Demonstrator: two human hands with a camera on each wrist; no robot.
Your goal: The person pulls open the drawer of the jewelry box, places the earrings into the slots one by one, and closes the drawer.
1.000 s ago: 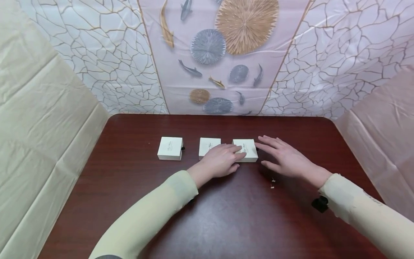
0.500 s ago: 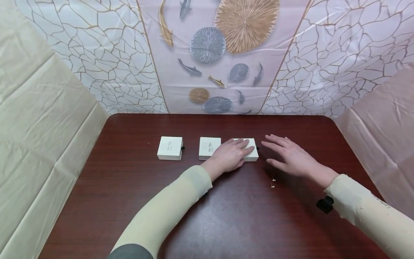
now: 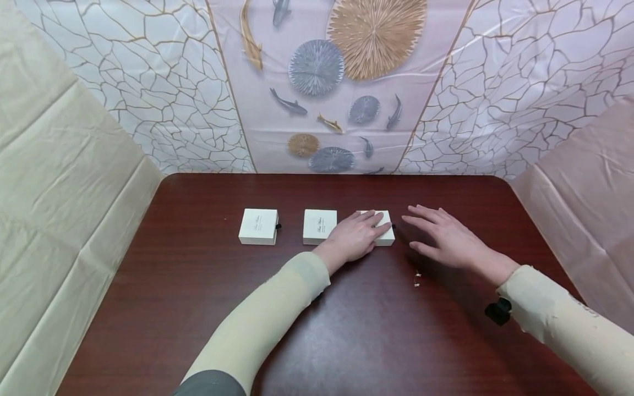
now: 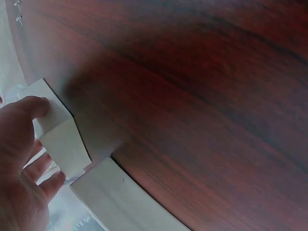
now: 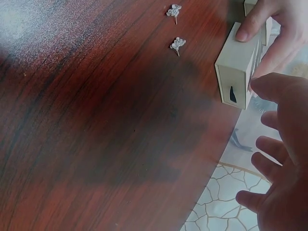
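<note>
Three small white cardboard drawer boxes stand in a row on the table. My left hand [image 3: 353, 237] holds the right-hand box [image 3: 386, 240], fingers across its top and thumb on its near side, as the right wrist view shows. A black pull tab [image 5: 233, 94] sits on that box's right end. Just off this end hovers my right hand [image 3: 448, 240], fingers spread and holding nothing. Two sparkly stud earrings, one stud [image 5: 177, 44] closer to the box and another stud [image 5: 174, 12] beyond it, lie on the table nearer the body.
The middle box [image 3: 317, 225] stands just left of my left hand, partly behind it. Farther left is the third box [image 3: 258, 225], its black tab facing right. Patterned cloth [image 3: 317, 121] hangs behind the dark red-brown table [image 3: 223, 308].
My left hand has slid rightward, farther over the right-hand box. My right hand has drawn back a little to the right from the box's end. Boxes and earrings stay in place.
</note>
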